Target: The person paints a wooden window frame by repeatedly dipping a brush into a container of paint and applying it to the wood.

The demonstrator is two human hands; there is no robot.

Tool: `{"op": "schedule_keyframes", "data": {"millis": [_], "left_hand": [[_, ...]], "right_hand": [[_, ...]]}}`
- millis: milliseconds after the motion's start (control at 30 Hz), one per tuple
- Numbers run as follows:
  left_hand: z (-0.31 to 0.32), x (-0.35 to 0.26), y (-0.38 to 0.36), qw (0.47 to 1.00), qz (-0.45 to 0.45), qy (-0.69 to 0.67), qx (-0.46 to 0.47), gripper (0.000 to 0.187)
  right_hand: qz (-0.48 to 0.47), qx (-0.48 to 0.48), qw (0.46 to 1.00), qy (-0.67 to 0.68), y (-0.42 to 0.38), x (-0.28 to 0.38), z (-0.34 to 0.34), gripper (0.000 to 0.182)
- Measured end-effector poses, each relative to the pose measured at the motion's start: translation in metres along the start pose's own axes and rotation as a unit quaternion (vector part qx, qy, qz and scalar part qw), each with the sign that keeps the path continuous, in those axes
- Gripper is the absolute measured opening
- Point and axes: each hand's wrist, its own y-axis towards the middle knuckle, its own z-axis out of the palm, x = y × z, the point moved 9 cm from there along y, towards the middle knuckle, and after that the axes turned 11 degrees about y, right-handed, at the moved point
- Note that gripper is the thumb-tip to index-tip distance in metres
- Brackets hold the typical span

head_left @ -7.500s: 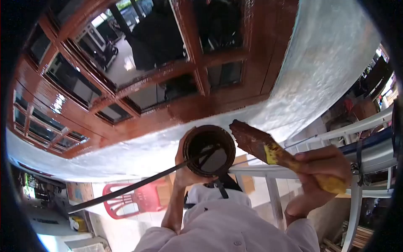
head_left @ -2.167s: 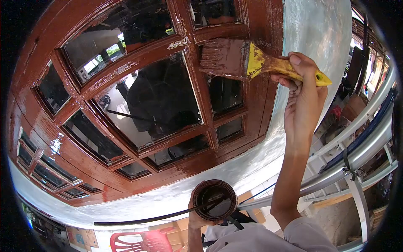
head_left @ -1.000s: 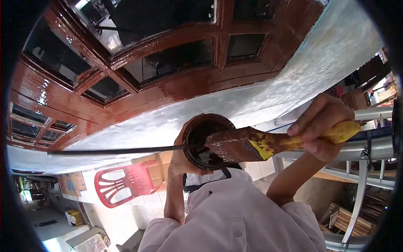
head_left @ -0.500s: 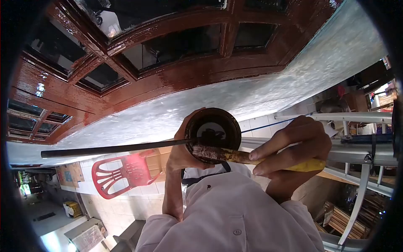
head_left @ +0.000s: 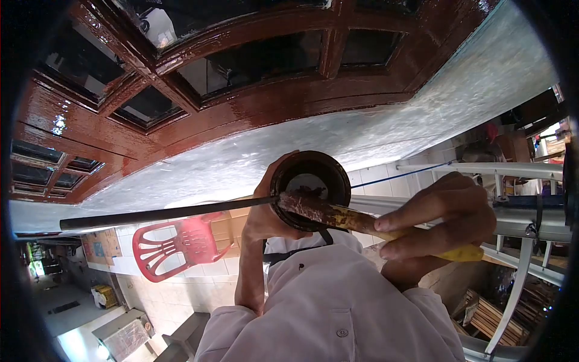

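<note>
My left hand (head_left: 260, 218) is wrapped round a round paint can (head_left: 344, 192), whose dark, paint-stained opening faces me. A long dark stick (head_left: 163, 213) reaches leftward from the can's left rim; how it is held there I cannot make out. In my right hand (head_left: 443, 211), fingers and thumb pinch the yellow handle of a paintbrush (head_left: 353, 221). Its reddish-brown, paint-coated bristles lie across the lower part of the can's opening, close to the left rim. Inside the can, a pale patch and dark paint show.
Above stretches a glossy reddish-brown wooden frame (head_left: 253, 128) with dark glass panes, set in a pale wall (head_left: 374, 130). A red plastic chair (head_left: 193, 244) stands at lower left. On the right is a metal ladder (head_left: 518, 283), near stacked wooden pieces (head_left: 494, 317).
My right hand has shifted right with the paintbrush, and the bristles now sit slightly higher against the can's opening. The can has moved slightly right and up.
</note>
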Motion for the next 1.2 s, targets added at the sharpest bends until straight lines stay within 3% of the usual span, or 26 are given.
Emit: {"op": "schedule_keyframes", "data": {"millis": [200, 300, 400, 533, 767, 867, 1033, 1200], "left_hand": [[-0.001, 0.001, -0.002, 1.0, -0.021, -0.023, 0.001, 0.113], [0.0, -0.004, -0.005, 0.999, -0.037, -0.001, 0.012, 0.113], [0.003, -0.003, -0.006, 0.999, -0.045, 0.014, 0.017, 0.114], [0.008, -0.002, -0.002, 0.998, -0.049, 0.029, 0.02, 0.114], [0.003, 0.008, -0.009, 0.996, -0.082, -0.039, -0.013, 0.117], [-0.001, 0.009, -0.01, 0.999, -0.011, -0.036, 0.005, 0.116], [0.001, 0.012, -0.013, 0.998, -0.061, 0.003, -0.002, 0.115], [0.008, 0.005, -0.008, 0.996, -0.079, -0.051, -0.005, 0.114]], "right_hand": [[-0.041, 0.14, 0.985, 0.094, 0.016, 0.014, 0.016, 0.008], [0.033, 0.079, 0.992, 0.088, 0.022, 0.003, 0.024, 0.008], [-0.004, 0.021, 0.997, 0.07, 0.019, -0.007, 0.024, 0.012], [0.024, -0.004, 1.0, -0.013, 0.021, -0.008, 0.015, 0.016], [-0.009, -0.02, 0.993, -0.118, 0.017, -0.01, -0.001, 0.013], [0.096, -0.055, 0.991, -0.075, 0.008, -0.016, -0.017, 0.013], [0.026, 0.003, 0.999, 0.028, 0.012, -0.011, -0.017, 0.013], [0.084, -0.065, 0.993, 0.053, 0.006, -0.033, -0.007, 0.018]]}}
